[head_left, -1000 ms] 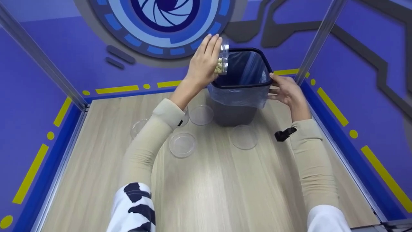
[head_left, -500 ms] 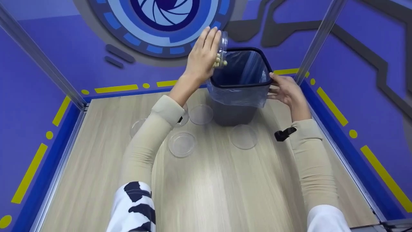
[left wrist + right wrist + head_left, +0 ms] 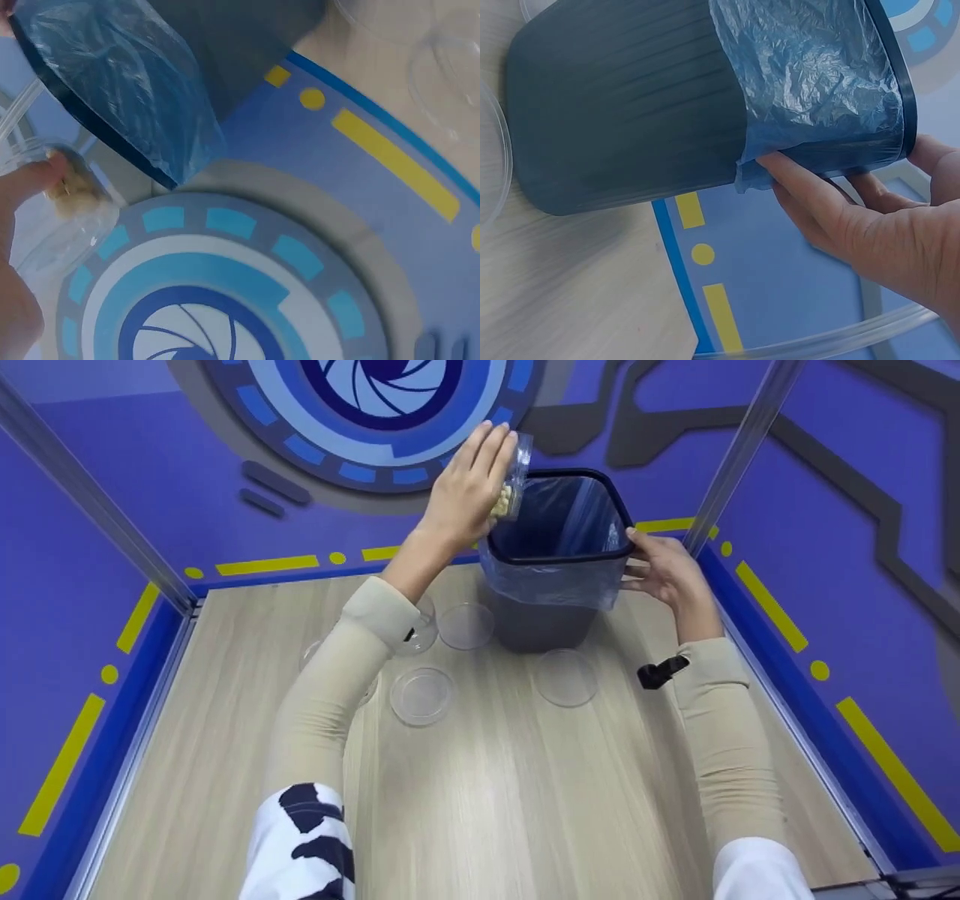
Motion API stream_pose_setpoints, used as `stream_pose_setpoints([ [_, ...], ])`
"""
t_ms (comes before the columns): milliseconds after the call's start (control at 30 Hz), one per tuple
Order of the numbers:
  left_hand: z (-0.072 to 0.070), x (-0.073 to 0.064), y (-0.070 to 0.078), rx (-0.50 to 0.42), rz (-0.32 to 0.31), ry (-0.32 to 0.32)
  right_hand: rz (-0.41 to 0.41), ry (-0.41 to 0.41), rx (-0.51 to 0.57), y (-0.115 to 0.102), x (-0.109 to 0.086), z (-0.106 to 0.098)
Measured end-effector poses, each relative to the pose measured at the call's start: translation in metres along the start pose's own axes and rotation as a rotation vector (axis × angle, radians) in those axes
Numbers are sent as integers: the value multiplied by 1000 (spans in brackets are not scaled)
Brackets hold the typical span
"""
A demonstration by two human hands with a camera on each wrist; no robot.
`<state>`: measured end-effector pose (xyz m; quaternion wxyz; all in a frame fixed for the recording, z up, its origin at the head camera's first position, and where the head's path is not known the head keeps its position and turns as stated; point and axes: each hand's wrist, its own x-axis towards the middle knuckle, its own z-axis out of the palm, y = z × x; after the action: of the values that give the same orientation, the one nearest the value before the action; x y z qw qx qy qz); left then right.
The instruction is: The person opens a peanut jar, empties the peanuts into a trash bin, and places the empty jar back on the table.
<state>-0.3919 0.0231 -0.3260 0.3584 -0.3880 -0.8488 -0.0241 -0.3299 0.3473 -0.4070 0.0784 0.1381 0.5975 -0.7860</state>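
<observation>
In the head view my left hand (image 3: 469,484) grips a clear plastic jar (image 3: 523,457), tipped on its side at the left rim of a dark wastebasket (image 3: 544,626). Small pale yellow pieces (image 3: 502,501) lie in the jar's lower side. The left wrist view shows the thumb (image 3: 34,180) over the jar wall and the pieces. A thin see-through bag (image 3: 555,581) lines the wastebasket and folds down over its black rim. At the right, my right hand (image 3: 667,566) holds that rim, its thumb on top and fingers against the outer side and bag (image 3: 810,82).
Flat round clear lids (image 3: 422,696) lie on the wooden table (image 3: 480,802), one (image 3: 568,678) in front of the wastebasket. A clear round container (image 3: 421,631) sits partly behind my left sleeve. Blue panels (image 3: 847,585) enclose the table's back and sides.
The left hand has risen a little with the jar, then shifted slightly left. Some pieces shifted to the jar's mouth midway and now sit back inside. The right hand stays on the rim.
</observation>
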Motion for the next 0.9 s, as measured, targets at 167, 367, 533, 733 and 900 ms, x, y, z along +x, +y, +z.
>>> stream_pose_setpoints([
  [167, -8, -2, -7, 24, 23, -37, 3, -12, -4, 1, -1, 0],
  [367, -15, 4, -7, 44, 42, -33, 1, 14, 13, -3, -1, -3],
  [533, -15, 8, -5, 91, 57, -28, 0, 5, 15, -3, 1, 0],
  [733, -13, 12, -2, 93, 63, -34, 0, -4, 14, -1, 2, 0],
  [900, -13, 13, 0, 56, 19, -61, 0, -9, 16, 0, 2, -1],
])
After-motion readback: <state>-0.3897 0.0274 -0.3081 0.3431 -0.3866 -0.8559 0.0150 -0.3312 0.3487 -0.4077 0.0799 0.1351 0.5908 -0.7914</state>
